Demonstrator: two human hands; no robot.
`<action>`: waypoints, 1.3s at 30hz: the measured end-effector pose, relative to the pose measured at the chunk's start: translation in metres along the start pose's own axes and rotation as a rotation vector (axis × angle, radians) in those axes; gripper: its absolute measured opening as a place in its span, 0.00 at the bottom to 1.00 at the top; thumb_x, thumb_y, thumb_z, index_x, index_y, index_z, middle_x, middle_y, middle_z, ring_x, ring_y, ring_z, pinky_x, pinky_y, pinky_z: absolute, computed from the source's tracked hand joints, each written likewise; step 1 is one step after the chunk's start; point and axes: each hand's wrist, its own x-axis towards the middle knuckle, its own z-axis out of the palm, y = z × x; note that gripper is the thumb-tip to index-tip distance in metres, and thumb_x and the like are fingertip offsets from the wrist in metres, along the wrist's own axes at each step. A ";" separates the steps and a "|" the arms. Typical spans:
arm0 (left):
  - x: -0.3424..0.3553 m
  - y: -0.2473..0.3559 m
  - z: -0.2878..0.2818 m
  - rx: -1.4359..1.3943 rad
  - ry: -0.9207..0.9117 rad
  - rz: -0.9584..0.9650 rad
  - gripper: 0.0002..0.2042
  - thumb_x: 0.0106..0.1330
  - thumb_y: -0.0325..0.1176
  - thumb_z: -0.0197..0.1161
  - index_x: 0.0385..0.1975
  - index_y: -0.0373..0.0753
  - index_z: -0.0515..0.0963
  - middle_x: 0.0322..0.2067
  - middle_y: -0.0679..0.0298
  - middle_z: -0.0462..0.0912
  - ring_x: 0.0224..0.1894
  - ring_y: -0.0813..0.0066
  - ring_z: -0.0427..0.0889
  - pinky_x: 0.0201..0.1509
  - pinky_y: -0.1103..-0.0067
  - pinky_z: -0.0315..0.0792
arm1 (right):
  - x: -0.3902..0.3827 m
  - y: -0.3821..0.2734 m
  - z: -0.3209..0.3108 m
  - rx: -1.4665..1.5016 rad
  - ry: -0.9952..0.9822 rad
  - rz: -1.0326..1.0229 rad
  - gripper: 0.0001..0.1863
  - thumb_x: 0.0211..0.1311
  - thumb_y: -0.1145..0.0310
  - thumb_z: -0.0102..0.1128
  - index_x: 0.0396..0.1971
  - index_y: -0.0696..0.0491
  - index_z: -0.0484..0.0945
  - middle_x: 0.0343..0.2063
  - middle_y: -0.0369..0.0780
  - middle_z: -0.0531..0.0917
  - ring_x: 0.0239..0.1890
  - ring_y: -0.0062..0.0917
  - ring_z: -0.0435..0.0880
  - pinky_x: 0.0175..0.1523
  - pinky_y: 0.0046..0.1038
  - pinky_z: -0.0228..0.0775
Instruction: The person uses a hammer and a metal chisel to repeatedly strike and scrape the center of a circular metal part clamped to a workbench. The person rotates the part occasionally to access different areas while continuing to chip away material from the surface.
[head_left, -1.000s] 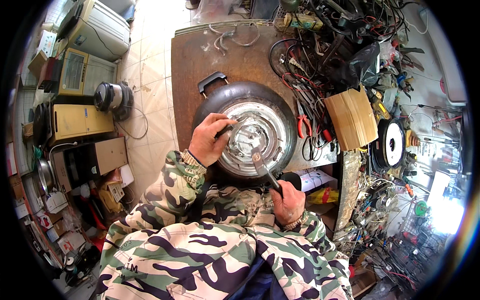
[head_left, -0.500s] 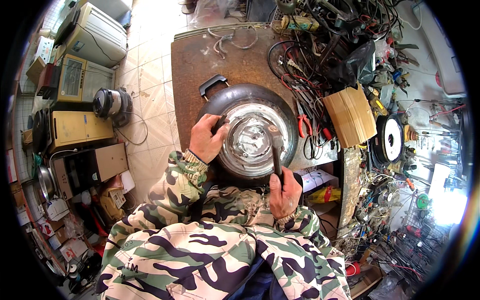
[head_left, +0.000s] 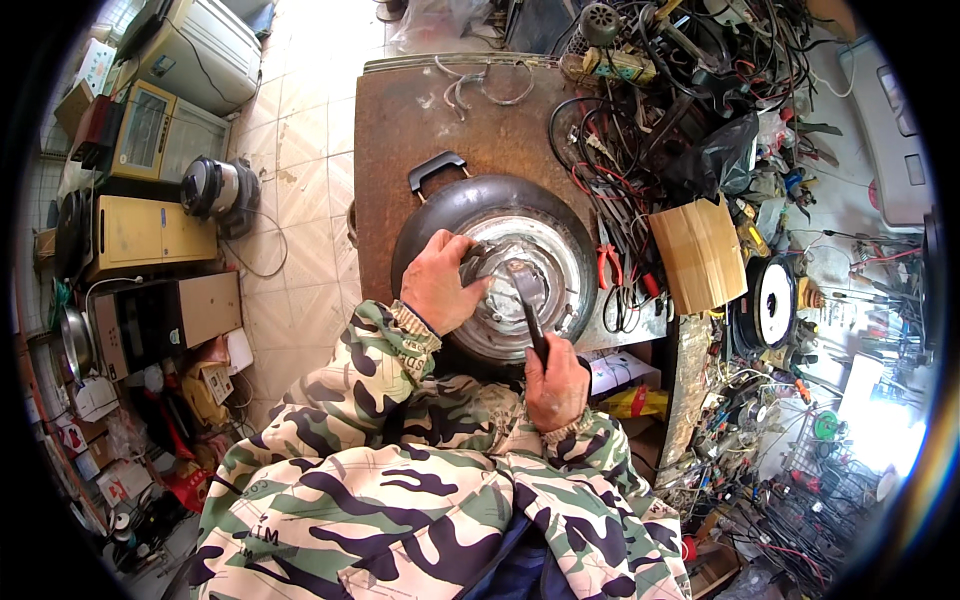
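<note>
A round dark pan [head_left: 425,225] lies bottom up on the bench, its bare metal base [head_left: 570,258] showing scuffed, bright rings. A black loop handle [head_left: 437,168] sticks out at its far left. My right hand [head_left: 557,385] is closed round the dark handle of a hammer [head_left: 530,310], whose head is over the middle of the base. My left hand [head_left: 440,285] is at the left part of the base, thumb and forefinger curled about a short dark piece [head_left: 474,262]. What kind of piece it is, I cannot make out; my fingers partly hide it.
Right of the pan lie red-handled pliers [head_left: 609,262], a cardboard piece [head_left: 699,257] and tangled cables [head_left: 590,135]. A curved metal tube [head_left: 485,92] rests at the bench's far side. On the left stand a cooker [head_left: 218,192] and cabinets [head_left: 160,235].
My left hand has moved right, closer to the middle of the base, with the dark piece. The hammer head has shifted left, and my right hand has come slightly left.
</note>
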 end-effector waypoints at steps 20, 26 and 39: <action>-0.001 0.008 0.002 0.052 -0.015 -0.052 0.22 0.56 0.32 0.80 0.51 0.38 0.81 0.49 0.53 0.81 0.53 0.46 0.85 0.57 0.61 0.80 | -0.008 -0.018 0.021 -0.104 0.093 -0.030 0.34 0.72 0.71 0.67 0.75 0.62 0.68 0.40 0.53 0.85 0.31 0.50 0.87 0.33 0.45 0.81; -0.001 0.008 0.003 0.042 -0.011 -0.043 0.22 0.56 0.31 0.80 0.50 0.39 0.82 0.48 0.53 0.81 0.53 0.46 0.85 0.56 0.61 0.80 | 0.001 -0.016 0.025 -0.144 0.078 -0.049 0.33 0.70 0.72 0.69 0.73 0.62 0.71 0.39 0.51 0.84 0.28 0.48 0.87 0.31 0.44 0.80; 0.001 0.014 0.008 0.047 -0.019 -0.025 0.20 0.57 0.32 0.80 0.48 0.39 0.82 0.47 0.53 0.80 0.51 0.46 0.85 0.55 0.61 0.79 | -0.013 -0.013 -0.009 0.055 0.331 0.205 0.27 0.75 0.69 0.66 0.68 0.67 0.75 0.54 0.61 0.86 0.49 0.57 0.90 0.51 0.44 0.84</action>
